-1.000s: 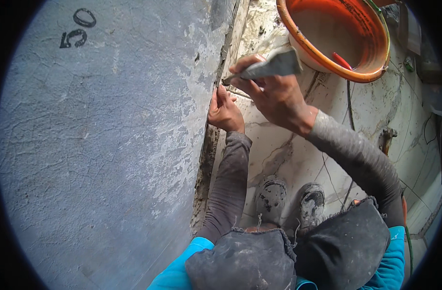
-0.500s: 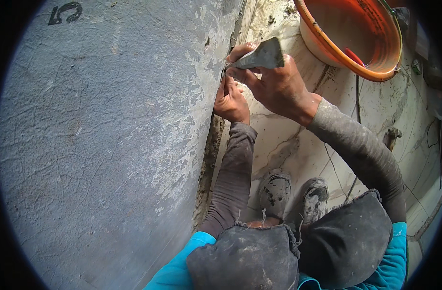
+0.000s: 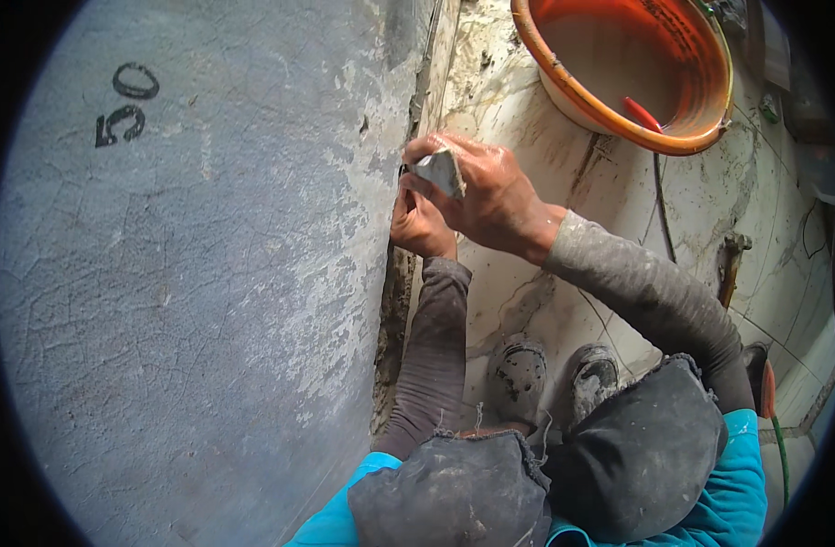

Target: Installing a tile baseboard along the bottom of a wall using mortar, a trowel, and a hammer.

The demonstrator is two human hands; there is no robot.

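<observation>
My right hand (image 3: 486,196) is closed on a grey metal scraper-like tool (image 3: 440,171), held at the seam beside the blue-grey plastered surface (image 3: 198,273) on the left. My left hand (image 3: 420,226) is just below it at that same edge, fingers curled; whatever they hold is hidden behind my fingers and the right hand. A rough, dirty strip (image 3: 394,310) runs down along the edge beside my left sleeve. The tip of the tool is hidden.
An orange bucket (image 3: 554,68) with cloudy liquid and a red object (image 3: 643,114) stands upper right on marble-look tiles (image 3: 591,228). A hammer-like tool (image 3: 732,260), a dark cable and a green hose (image 3: 782,456) lie to the right. My dusty shoes (image 3: 518,369) are below my hands.
My right hand has moved down and left relative to the bucket, and the tool's blade has tipped, showing smaller between my fingers. The left hand stays at the edge, now partly behind the right.
</observation>
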